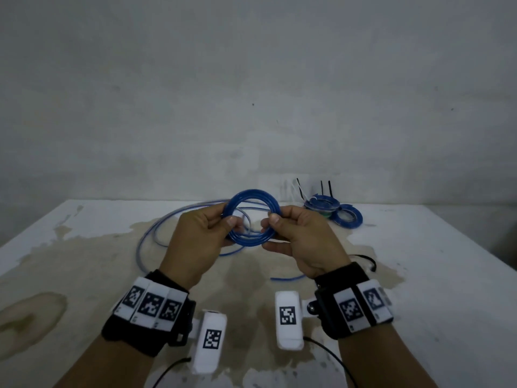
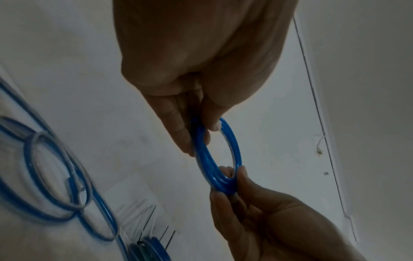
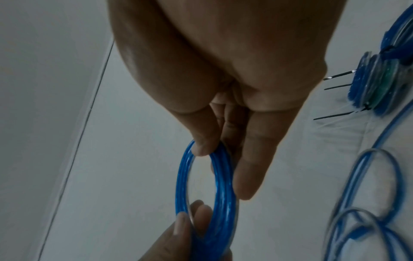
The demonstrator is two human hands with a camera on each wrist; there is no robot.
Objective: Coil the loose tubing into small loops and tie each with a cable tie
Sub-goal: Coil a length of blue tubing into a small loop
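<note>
A: Where is the blue coil (image 1: pixel 253 217)?

B: Held up above the worktop (image 1: pixel 419 261), centre of the scene, several turns of blue tubing bunched into one small ring. No tie shows on it.

A: Grip, left hand (image 1: pixel 200 236)?

B: Pinching the coil's left side; the thumb (image 2: pixel 211 116) presses the turns against the curled fingers.

A: Right hand (image 1: pixel 300 236)?

B: Pinching the coil's right side in the same way, thumb (image 3: pixel 202 144) on the near face of the ring, fingers behind. The two grips sit opposite each other across the ring.

A: Remaining tubing?

B: Loose tubing (image 1: pixel 156 233), blue with some paler strands, lies in wide curves on the worktop to the left and far side of the hands. One short blue stretch (image 1: pixel 288 278) shows near the right wrist. Whether it joins the coil, cannot tell.

A: Finished pieces?

B: A cluster of tied coils (image 1: pixel 333 210) sits at the far right, close to the wall (image 1: pixel 251 93), with cable tie tails (image 1: pixel 321 189) in black and white sticking upward.

A: Surface?

B: White worktop, brown staining across the middle and near left.
</note>
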